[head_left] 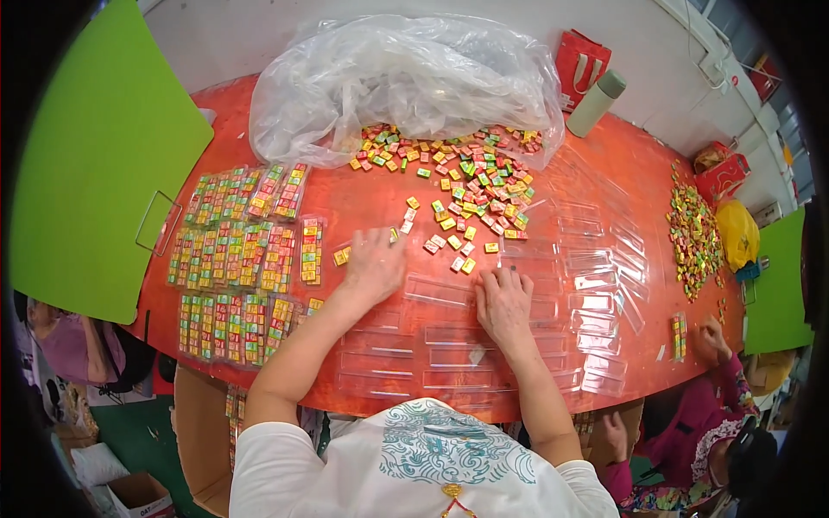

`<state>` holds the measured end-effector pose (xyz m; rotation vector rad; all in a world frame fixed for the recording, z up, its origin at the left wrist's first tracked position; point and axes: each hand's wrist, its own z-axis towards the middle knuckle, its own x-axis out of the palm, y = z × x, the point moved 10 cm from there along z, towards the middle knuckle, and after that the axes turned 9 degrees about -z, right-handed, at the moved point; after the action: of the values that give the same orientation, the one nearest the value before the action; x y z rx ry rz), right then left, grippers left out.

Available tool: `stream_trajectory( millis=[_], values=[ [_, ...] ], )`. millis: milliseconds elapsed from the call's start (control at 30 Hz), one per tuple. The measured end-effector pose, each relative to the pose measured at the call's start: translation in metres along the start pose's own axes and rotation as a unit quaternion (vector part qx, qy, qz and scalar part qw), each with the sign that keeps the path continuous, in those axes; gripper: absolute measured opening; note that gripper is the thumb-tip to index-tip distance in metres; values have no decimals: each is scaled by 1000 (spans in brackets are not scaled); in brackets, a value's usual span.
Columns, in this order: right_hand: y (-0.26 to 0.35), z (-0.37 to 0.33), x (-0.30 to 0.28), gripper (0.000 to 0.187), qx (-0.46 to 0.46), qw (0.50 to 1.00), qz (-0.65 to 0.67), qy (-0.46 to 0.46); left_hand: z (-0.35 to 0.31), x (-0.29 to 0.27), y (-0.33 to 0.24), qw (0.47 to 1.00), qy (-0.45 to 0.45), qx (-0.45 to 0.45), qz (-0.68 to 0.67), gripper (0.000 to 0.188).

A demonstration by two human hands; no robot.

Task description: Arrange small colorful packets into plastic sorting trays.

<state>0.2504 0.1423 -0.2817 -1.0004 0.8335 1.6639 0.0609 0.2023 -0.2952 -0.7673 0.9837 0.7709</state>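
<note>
My left hand (pixel 377 262) is over the middle of the red table, fingers bent. A small yellow-green wrapped candy (pixel 394 235) shows at its fingertips. Under and beside that hand are a few more yellow candies (pixel 342 256). To the right, my right hand (pixel 503 302) rests low over the clear plastic trays, fingers curled together; what they hold, if anything, is hidden. Just beyond both hands lies a loose heap of small red, yellow and green wrapped candies (pixel 484 186). Empty clear trays (pixel 440 291) lie in rows between and around my hands.
Filled candy trays (pixel 229 255) are stacked at the left. A large clear plastic bag (pixel 406 78) sits behind the heap, beside a pale green bottle (pixel 596 104) and a red bag (pixel 580 67). At far right, another person's hand (pixel 714 338) is near a filled tray (pixel 679 337).
</note>
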Motion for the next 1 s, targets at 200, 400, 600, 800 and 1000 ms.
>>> stream_trajectory(
  millis=[200, 400, 600, 800, 1000],
  values=[
    [-9, 21, 33, 21, 7, 998, -56, 36, 32, 42, -31, 997, 33, 44, -45, 34],
    [0, 23, 43, 22, -27, 997, -57, 41, 42, 66, -29, 990, 124, 10, -72, 25],
    [1, 27, 46, 21, -31, 997, -53, 42, 26, 56, -39, 986, 100, 57, -120, 22],
    [11, 31, 52, 20, -48, 997, -43, 48, 15, 34, -49, 982, 56, 127, -125, 33],
    [13, 34, 55, 19, -53, 997, -27, 57, 8, 30, -36, 985, 60, 13, -160, 48]
  ],
)
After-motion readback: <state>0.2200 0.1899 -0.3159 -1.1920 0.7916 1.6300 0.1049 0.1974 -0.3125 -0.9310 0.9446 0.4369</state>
